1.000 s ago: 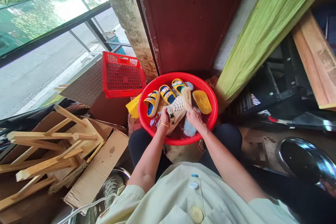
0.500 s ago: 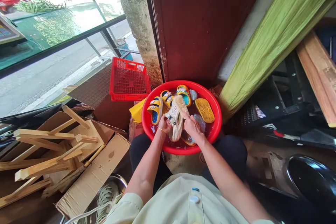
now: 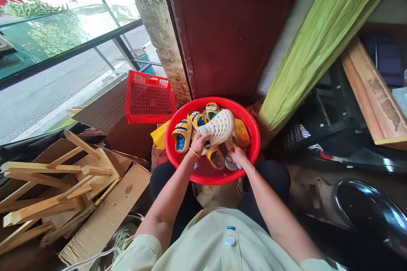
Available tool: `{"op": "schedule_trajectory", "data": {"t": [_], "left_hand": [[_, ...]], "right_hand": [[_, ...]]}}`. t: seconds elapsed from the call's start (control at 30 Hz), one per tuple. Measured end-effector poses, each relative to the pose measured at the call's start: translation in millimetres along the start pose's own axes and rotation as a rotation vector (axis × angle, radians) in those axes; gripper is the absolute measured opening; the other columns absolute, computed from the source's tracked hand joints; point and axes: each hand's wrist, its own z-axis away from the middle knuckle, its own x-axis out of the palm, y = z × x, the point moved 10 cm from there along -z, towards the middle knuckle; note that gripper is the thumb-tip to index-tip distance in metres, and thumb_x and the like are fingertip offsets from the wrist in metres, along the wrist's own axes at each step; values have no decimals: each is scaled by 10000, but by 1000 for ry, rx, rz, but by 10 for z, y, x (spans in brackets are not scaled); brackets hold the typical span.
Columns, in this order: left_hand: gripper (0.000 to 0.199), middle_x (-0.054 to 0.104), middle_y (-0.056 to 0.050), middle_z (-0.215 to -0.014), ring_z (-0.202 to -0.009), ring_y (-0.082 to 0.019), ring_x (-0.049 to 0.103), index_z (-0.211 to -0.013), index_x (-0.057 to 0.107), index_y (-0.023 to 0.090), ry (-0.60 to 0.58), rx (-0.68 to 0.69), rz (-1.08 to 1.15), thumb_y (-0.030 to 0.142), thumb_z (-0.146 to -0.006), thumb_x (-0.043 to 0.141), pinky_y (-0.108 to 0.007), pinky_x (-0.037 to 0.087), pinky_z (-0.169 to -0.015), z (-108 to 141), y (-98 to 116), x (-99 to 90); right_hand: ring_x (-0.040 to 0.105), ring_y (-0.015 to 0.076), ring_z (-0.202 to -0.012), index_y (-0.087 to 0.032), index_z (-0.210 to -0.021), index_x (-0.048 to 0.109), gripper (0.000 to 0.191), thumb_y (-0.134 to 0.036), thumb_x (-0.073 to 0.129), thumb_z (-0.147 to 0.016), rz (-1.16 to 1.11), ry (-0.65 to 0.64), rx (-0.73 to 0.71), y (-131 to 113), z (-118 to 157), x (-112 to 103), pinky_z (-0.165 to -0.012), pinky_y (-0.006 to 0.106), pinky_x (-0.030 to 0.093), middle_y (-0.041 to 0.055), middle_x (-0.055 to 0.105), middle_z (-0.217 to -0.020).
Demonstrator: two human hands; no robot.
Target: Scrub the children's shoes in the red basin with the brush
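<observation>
A red basin [image 3: 256,135] holds water and several yellow clogs. Over its middle a white clog [image 3: 220,126] is tilted, its holed upper showing, and my left hand [image 3: 199,143] grips it near the strap. Low on the right side of the basin, my right hand [image 3: 239,156] is closed round something at the water; the thing is mostly hidden, with a bit of blue by the fingers. A yellow and blue clog [image 3: 182,136] lies at the left rim. One yellow sole [image 3: 241,133] faces up at the right, partly behind the white clog.
Behind the basin on the left is a red crate [image 3: 151,98]. Wooden stools [image 3: 85,169] and flattened cardboard [image 3: 110,211] lie to the left. A green curtain [image 3: 321,46] hangs at the right, above a black metal frame. A dark red door [image 3: 229,29] stands behind.
The white clog has turned over, from its underside to its upper, and shifted up. My right hand has moved off it, down toward the water. The view has shifted slightly right.
</observation>
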Motion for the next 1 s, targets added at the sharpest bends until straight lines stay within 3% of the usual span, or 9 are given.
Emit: {"op": "schedule_trajectory", "data": {"t": [0.1,0.2,0.37,0.43,0.5,0.6,0.73,1.0], "left_hand": [[335,801,-46,-980,-992,-273,725,-981,790,182,-77,97,-153,345,-695,851,-390,566,-969,122,19,125],[267,797,-64,-963,-1016,-299,703,-940,790,183,-58,149,-251,349,-732,814,-438,530,-1028,268,-134,119],[136,803,-97,-975,-1113,-360,694,-858,789,206,78,203,-366,297,-757,791,-508,451,-1142,445,-380,-11],[160,812,-108,-1036,-1209,-389,673,-875,803,225,43,190,-385,305,-738,819,-528,407,-1196,458,-445,-10],[272,804,-105,-1165,-1320,-388,628,-955,818,243,-69,182,-399,343,-707,866,-522,359,-1250,445,-481,46],[446,760,-110,-1317,-1411,-365,578,-1093,810,231,-191,155,-381,508,-746,860,-513,306,-1302,401,-521,76],[571,724,-132,-1392,-1492,-352,509,-1195,780,199,-109,130,-364,663,-869,707,-493,245,-1340,333,-556,-29],[539,741,-109,-1365,-1458,-330,551,-1273,763,212,-103,251,-483,620,-964,593,-490,310,-1313,503,-496,85]], "right_hand": [[712,148,-587,-193,-1553,546,568,-211,499,-987,-103,-8,33,73,-15,62,-553,217,519,60,797,-993],[672,129,-526,-174,-1466,600,496,-244,465,-994,-185,17,35,117,-23,61,-475,188,462,16,746,-839],[625,120,-465,-172,-1415,623,463,-287,455,-1000,-239,62,30,168,-28,13,-477,179,455,-57,618,-640],[618,124,-453,-158,-1384,643,446,-287,478,-990,-236,70,44,188,-38,11,-481,182,457,-62,600,-603],[619,127,-450,-143,-1344,666,421,-273,509,-975,-226,69,66,206,-55,29,-488,185,458,-55,606,-591],[626,141,-451,-101,-1217,721,354,-272,542,-964,-201,53,116,250,-87,83,-467,194,434,-25,615,-563],[641,173,-442,-86,-1102,753,320,-307,569,-959,-175,11,172,303,-124,149,-440,206,410,1,598,-486],[688,169,-487,-122,-1123,759,283,-289,604,-954,-179,-3,134,236,-138,130,-476,196,455,22,692,-614]]}}
